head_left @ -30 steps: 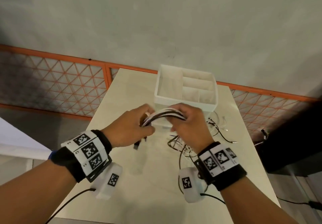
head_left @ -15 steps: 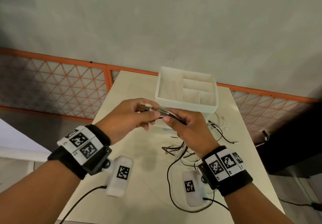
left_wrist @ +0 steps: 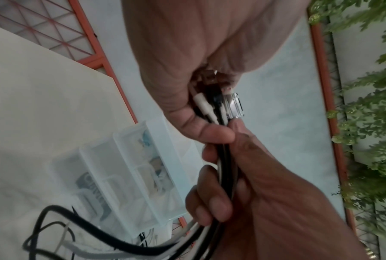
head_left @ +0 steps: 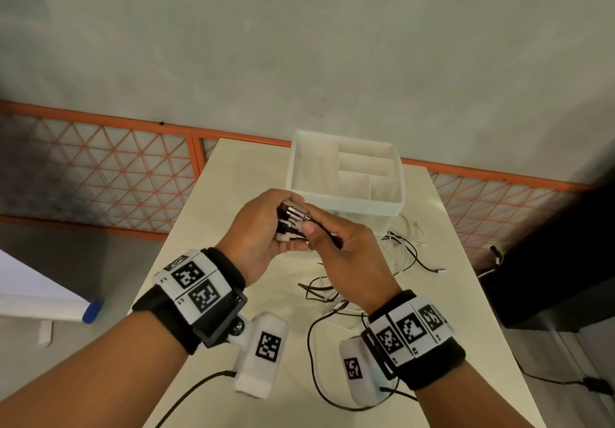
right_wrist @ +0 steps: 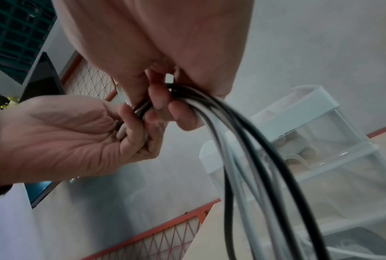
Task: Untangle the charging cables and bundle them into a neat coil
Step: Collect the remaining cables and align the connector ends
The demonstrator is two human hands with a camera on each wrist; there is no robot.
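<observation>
Behind a pale table (head_left: 233, 194) a grey wall is running above an orange lattice fence (head_left: 100, 174), and we are standing at the near edge with both hands raised above the tabletop. We are curling our left hand (head_left: 256, 241) round a cluster of cable plugs (head_left: 293, 223), black, white and silver, and our right hand (head_left: 349, 254) is closing its fingers round the cables (right_wrist: 243, 140) just behind those plugs, thumb pressing on top. From the head view the two hands are touching, and the loose cable tails (head_left: 332, 294) are trailing down to the table near and right of them, some black, some white, too tangled for us to be counting. The left wrist view is showing what the head view is hiding: one silver metal plug (left_wrist: 234, 105) sticking out past the thumb, with a white plug body beside it. The right wrist view is showing the strands fanning downward out of our right fist, black and grey-white ones, blurred. One white divided organiser box (head_left: 346, 174) is sitting at the far side of the table, on a clear base, and we are counting four compartments in its top. Square black-and-white coded markers are showing on both wristbands (head_left: 199, 288); we are reading no words anywhere. Green foliage (left_wrist: 370, 123) is appearing only in the left wrist view.
</observation>
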